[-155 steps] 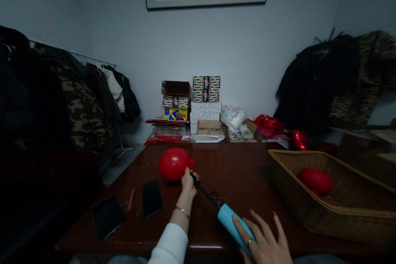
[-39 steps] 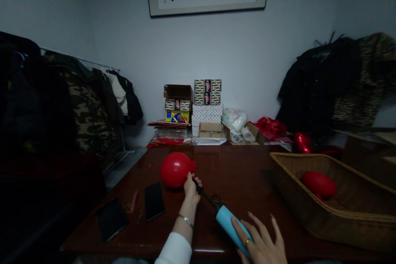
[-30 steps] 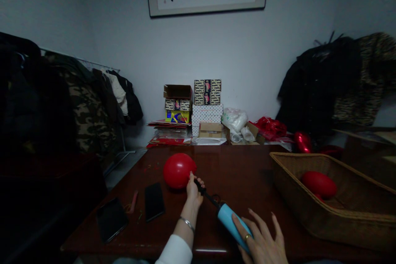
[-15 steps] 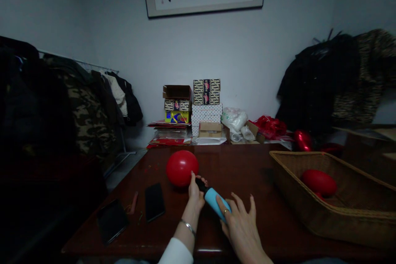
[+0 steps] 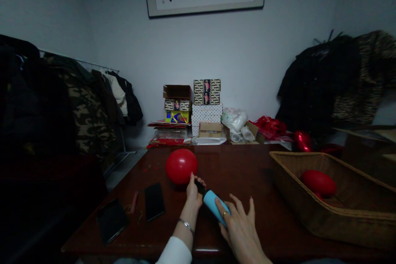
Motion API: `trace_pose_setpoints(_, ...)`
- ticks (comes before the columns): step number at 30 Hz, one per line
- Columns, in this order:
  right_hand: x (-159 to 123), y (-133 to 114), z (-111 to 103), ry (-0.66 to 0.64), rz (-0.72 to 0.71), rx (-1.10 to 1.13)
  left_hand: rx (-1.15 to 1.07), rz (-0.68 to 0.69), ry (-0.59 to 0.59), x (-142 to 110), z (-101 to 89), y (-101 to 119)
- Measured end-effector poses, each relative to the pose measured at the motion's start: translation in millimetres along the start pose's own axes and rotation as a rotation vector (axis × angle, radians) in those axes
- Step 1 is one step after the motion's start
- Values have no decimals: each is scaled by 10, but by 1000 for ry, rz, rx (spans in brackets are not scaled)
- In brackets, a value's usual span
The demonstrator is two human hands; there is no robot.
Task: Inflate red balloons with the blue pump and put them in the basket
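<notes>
A round, inflated red balloon (image 5: 181,166) sits above the middle of the table, its near side at the fingertips of my left hand (image 5: 194,189). That hand is closed around the black front end of a balloon pump (image 5: 213,205), with the thumb pointing up against the balloon. The balloon's neck is hidden by my fingers. My right hand (image 5: 241,227) grips the pump's light blue barrel, thumb along its side; the other fingers are spread and partly raised. The pump slants from upper left to lower right.
On the brown table (image 5: 235,169), a black phone (image 5: 154,201) and a dark tablet-like device (image 5: 111,220) lie at left, near a small reddish stick (image 5: 134,202). A wicker basket (image 5: 309,210) at right holds another red balloon (image 5: 318,183). Stacked boxes (image 5: 206,107) stand behind the table.
The red balloon and my left hand have shifted slightly to the left and up. The pump's barrel has moved a little, with my right hand still on it.
</notes>
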State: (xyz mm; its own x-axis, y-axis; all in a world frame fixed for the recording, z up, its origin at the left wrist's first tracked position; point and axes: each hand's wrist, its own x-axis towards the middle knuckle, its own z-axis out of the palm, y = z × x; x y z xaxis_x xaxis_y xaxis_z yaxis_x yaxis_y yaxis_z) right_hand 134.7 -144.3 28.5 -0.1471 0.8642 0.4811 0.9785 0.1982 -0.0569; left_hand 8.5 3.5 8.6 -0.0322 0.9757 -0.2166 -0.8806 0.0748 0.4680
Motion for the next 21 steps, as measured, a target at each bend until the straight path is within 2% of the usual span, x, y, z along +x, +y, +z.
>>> trace_pose_setpoints(8, -111, 78, 39, 92, -58, -72, 71, 66, 87, 76, -17, -84)
trace_pose_setpoints(16, -469, 456, 45, 290, -294, -241, 63, 116, 113, 142, -47, 12)
trace_pose_setpoints(21, -581, 553, 3, 313, -291, -299, 45, 106, 123, 104, 8, 56)
